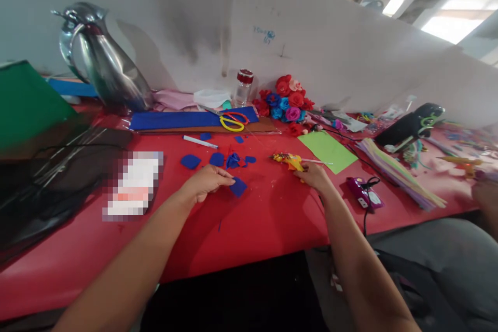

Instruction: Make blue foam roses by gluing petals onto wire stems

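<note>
Between the thumb and fingers of my left hand [209, 181] is a blue petal-shaped piece [238, 187], held at its left edge just above the red table. My right hand [314, 175] is closed on the handle of a yellow hot glue gun [291, 160], whose nozzle points left; a clear glue stick [317, 161] sticks out behind it. Past my left hand lie more blue pieces [190, 161], a crumpled blue bit [233, 160] and a white pen [200, 141].
Yellow-and-red-handled scissors [232, 121] rest on packed blue sheets [167, 120]. Behind are a steel jug [105, 62], a jar [244, 88] and paper flowers [288, 101]. Rightward lie a green sheet [327, 150], a purple power strip [363, 194], pipe cleaners [400, 171] and another person's hand [486, 192].
</note>
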Demonstrator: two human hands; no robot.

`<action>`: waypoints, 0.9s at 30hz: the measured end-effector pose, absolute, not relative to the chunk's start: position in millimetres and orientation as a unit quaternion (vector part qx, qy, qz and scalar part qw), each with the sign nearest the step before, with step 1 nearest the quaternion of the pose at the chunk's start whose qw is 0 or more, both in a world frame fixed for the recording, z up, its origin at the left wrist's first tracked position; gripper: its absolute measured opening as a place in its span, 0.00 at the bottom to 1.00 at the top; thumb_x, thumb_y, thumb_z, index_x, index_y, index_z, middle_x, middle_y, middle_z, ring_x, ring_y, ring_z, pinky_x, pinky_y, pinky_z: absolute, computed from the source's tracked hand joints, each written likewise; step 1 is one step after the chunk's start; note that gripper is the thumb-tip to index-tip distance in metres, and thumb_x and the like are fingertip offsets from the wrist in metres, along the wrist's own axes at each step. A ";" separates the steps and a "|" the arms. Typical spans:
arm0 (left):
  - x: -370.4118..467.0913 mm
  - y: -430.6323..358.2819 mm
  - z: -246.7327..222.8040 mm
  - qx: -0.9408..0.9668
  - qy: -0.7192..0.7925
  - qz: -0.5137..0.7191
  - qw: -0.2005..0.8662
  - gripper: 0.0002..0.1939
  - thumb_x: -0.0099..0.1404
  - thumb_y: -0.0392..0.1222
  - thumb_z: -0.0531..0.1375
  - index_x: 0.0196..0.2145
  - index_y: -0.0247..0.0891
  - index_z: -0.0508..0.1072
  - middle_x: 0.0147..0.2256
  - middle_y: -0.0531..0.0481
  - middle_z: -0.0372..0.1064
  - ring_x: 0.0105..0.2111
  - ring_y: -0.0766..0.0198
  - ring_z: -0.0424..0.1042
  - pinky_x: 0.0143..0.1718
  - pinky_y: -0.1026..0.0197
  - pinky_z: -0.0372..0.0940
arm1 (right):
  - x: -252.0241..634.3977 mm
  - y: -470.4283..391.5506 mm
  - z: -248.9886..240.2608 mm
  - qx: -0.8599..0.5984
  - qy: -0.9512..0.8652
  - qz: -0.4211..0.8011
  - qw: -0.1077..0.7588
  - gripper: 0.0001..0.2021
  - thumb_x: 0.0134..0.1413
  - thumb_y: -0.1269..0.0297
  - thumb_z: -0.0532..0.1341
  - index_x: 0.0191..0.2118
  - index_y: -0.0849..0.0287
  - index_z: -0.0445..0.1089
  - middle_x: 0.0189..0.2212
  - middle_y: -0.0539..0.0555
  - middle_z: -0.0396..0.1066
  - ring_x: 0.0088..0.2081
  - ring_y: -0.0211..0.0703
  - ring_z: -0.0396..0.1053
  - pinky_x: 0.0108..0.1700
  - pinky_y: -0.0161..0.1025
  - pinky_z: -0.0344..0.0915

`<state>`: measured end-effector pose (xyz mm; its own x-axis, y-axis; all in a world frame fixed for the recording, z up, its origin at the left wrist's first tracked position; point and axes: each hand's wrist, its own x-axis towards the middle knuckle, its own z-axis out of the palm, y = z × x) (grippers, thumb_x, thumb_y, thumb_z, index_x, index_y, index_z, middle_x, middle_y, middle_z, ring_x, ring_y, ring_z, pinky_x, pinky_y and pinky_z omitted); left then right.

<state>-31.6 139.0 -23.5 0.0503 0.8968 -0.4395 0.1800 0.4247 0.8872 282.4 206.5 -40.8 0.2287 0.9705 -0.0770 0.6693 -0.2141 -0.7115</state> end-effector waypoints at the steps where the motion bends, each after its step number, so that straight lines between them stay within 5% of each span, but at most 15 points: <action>1: -31.9 139.4 -24.3 0.443 0.618 0.310 0.570 0.02 0.45 0.36 0.65 0.21 0.37 0.76 0.14 0.57 0.62 0.16 0.71 0.51 0.22 0.63 0.48 | 281.0 207.8 -41.0 -0.727 -0.561 0.274 0.284 0.09 0.35 0.65 0.66 0.26 0.59 0.68 0.20 0.48 0.66 0.25 0.40 0.64 0.26 0.34 0.55; 6: -35.1 140.1 -26.4 0.463 0.622 0.321 0.544 0.04 0.43 0.32 0.64 0.19 0.38 0.73 0.21 0.54 0.71 0.26 0.64 0.68 0.33 0.62 0.60 | 258.9 186.4 -31.0 -0.680 -0.554 0.317 0.361 0.12 0.42 0.62 0.61 0.36 0.58 0.66 0.25 0.49 0.69 0.26 0.38 0.65 0.26 0.33 0.59; 8: -35.5 140.1 -27.1 0.474 0.623 0.318 0.535 0.04 0.43 0.32 0.64 0.19 0.38 0.73 0.21 0.53 0.71 0.27 0.63 0.69 0.33 0.61 0.61 | 251.4 170.0 -23.9 -0.576 -0.525 0.475 0.409 0.18 0.40 0.62 0.64 0.41 0.58 0.66 0.30 0.51 0.71 0.29 0.39 0.67 0.27 0.33 0.61; 12: -35.3 140.2 -27.9 0.485 0.627 0.315 0.521 0.03 0.43 0.32 0.63 0.19 0.38 0.73 0.21 0.53 0.70 0.27 0.62 0.69 0.33 0.60 0.61 | 238.3 142.6 -13.5 -0.477 -0.503 0.631 0.349 0.20 0.42 0.56 0.68 0.41 0.60 0.69 0.26 0.51 0.71 0.23 0.35 0.63 0.23 0.31 0.57; 20: -34.1 141.2 -27.8 0.492 0.636 0.308 0.509 0.03 0.42 0.34 0.64 0.19 0.38 0.73 0.19 0.54 0.69 0.26 0.63 0.67 0.31 0.61 0.59 | 217.0 114.1 -25.3 -0.511 -0.649 0.502 0.257 0.22 0.51 0.42 0.58 0.26 0.59 0.63 0.16 0.45 0.58 0.17 0.32 0.54 0.21 0.32 0.53; 27: -34.0 140.6 -27.5 0.494 0.641 0.289 0.512 0.04 0.42 0.36 0.65 0.21 0.37 0.74 0.20 0.53 0.70 0.25 0.64 0.66 0.30 0.61 0.58 | 204.2 101.1 -23.5 -0.527 -0.741 0.391 0.143 0.19 0.53 0.46 0.54 0.23 0.56 0.56 0.16 0.47 0.56 0.19 0.35 0.54 0.21 0.33 0.49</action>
